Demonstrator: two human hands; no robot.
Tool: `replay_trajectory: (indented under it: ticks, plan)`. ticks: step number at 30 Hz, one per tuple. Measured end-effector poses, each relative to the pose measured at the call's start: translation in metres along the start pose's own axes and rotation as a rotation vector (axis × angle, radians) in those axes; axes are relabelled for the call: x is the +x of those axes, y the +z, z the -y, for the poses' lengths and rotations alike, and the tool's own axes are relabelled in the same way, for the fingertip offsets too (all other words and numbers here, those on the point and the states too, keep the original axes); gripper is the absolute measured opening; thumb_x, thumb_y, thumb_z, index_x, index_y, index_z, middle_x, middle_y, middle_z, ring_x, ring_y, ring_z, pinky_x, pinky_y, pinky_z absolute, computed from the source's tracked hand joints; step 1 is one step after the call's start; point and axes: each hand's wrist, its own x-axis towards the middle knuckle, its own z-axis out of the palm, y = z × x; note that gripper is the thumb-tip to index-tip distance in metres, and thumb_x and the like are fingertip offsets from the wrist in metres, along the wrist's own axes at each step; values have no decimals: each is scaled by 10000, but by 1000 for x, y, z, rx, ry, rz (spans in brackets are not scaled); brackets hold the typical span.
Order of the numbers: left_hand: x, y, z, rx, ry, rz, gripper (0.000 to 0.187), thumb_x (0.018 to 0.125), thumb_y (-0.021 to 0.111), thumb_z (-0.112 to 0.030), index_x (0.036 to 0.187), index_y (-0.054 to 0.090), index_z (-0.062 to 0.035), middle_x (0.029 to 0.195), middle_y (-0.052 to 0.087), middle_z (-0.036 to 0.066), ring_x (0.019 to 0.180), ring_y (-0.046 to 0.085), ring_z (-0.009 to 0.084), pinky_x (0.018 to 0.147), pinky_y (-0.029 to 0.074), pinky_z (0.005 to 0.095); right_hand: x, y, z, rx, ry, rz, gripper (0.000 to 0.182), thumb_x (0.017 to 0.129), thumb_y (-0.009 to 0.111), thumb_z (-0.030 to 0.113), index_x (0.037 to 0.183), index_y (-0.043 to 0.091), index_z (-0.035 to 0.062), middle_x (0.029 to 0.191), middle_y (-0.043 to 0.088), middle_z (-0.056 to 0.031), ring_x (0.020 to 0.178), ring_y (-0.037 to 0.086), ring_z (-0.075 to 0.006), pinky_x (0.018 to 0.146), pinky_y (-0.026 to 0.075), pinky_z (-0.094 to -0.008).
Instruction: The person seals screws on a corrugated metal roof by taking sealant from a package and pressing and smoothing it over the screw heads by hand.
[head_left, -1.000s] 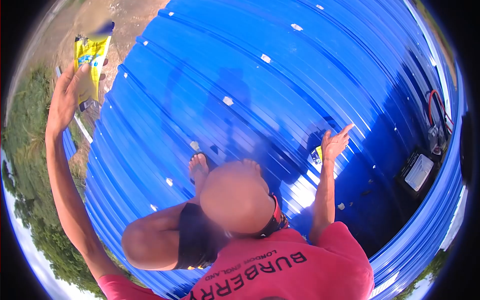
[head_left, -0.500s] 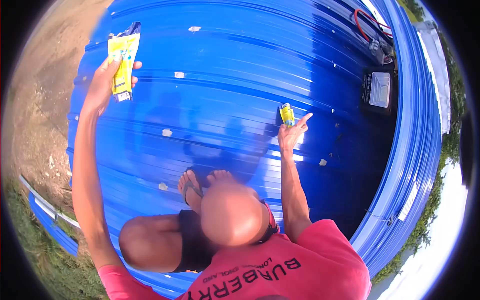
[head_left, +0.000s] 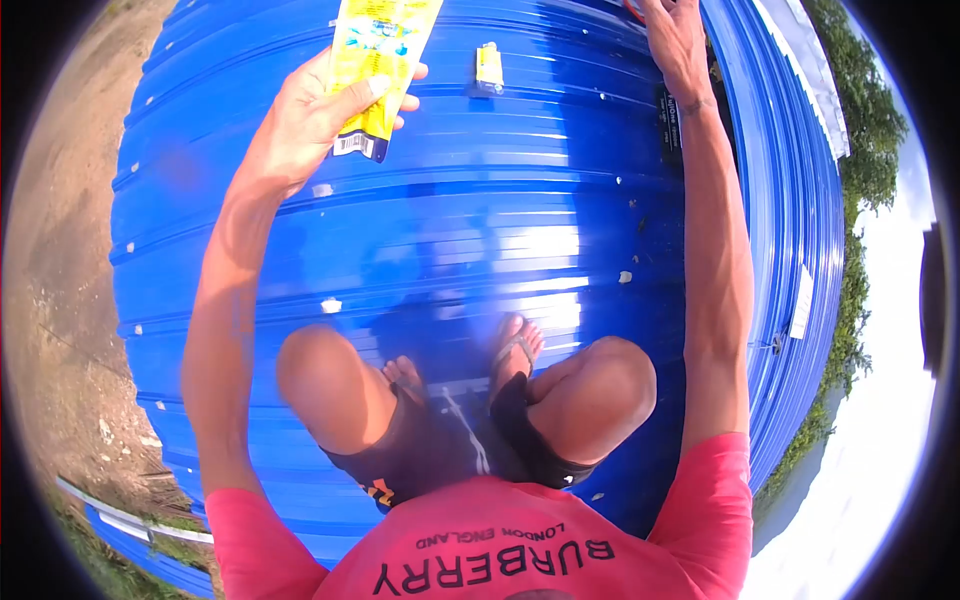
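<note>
My left hand (head_left: 305, 120) grips a flat yellow packet (head_left: 385, 50) with a dark blue end and a barcode label, thumb on its face. The packet's upper end runs out of the top of the view. Farther right, a small yellow tube (head_left: 488, 66) lies on the blue ribbed metal sheet (head_left: 420, 235), apart from both hands. My right hand (head_left: 677, 45) reaches up at the top edge beside a bit of red cable (head_left: 632, 10). Its visible fingers are apart; the fingertips are cut off.
Behind my right forearm sits a black floodlight (head_left: 669, 125), mostly hidden. A raised blue metal edge (head_left: 790, 230) curves along the right. Whitish flakes (head_left: 331, 306) dot the sheet. My sandalled feet (head_left: 517, 350) rest on it, and bare ground (head_left: 75, 300) lies left.
My right hand has let go of the small yellow tube, which now lies on the sheet, and moved up and right towards the cable. My left hand with the packet appears farther right and higher.
</note>
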Motion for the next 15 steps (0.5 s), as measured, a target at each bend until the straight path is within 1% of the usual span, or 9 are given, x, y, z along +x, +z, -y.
replay_trajectory:
  ticks: [3,5,6,8,9,10,12,14,15]
  plan:
    - [-2,64,15,-345,-7,135,354,1008,618,-135,1318,535,15,1205,689,177,1008,717,238,803,595,326,25,-39,70,-43,-113,-149,840,963,659,393,1564,198,29,1447,488,-266,1224,588,-355,1033,484,-456]
    - [2,91,28,-317,-47,116,310,1020,599,-155,1277,572,16,1141,716,159,990,718,209,769,590,297,26,-50,109,-62,-197,-240,901,969,646,402,1603,118,41,1462,472,-241,1265,539,-351,1051,469,-484]
    - [9,95,49,-305,-17,99,275,1029,573,-140,1256,585,14,1117,724,151,936,712,173,737,574,276,22,-57,117,-55,-164,-222,886,967,636,345,1608,92,66,1454,473,-249,1238,562,-351,1019,496,-480]
    - [24,99,94,-357,-98,-12,231,1023,569,-117,1212,624,4,1086,710,129,751,590,80,635,497,226,7,-60,126,-28,-98,-189,879,965,615,229,1620,40,117,1439,477,-265,1184,607,-350,956,549,-473]
    - [28,97,109,-353,-135,-40,232,1028,556,-108,1220,616,8,1077,706,120,725,559,78,616,481,226,2,-58,121,-10,-70,-174,888,963,605,171,1625,14,143,1432,478,-273,1157,629,-350,924,576,-470]
    - [32,95,121,-313,-180,-75,225,1007,527,-37,1211,612,8,1012,693,97,712,539,70,600,461,214,-1,-70,91,-198,-89,-85,799,961,677,303,1560,231,17,1399,543,-283,1169,659,-333,997,516,-393]
    - [42,92,151,-367,-177,-101,231,999,483,-62,1174,618,5,897,645,58,643,497,50,535,409,200,-29,-68,74,-27,-19,-207,882,965,667,237,1602,93,27,1389,548,-282,1173,652,-322,997,519,-384]
    - [48,78,158,-298,-280,-162,248,994,435,-77,1117,639,-7,822,622,25,595,459,47,511,387,208,-64,-67,28,5,175,-260,928,937,632,147,1603,-4,31,1343,596,-261,1083,687,-325,912,561,-386]
    - [50,74,162,-261,-345,-174,266,992,411,-84,1088,649,-14,784,610,9,571,440,45,498,376,212,-94,-65,10,52,310,-259,933,947,634,149,1605,-17,32,1356,573,-272,1102,672,-310,948,545,-384]
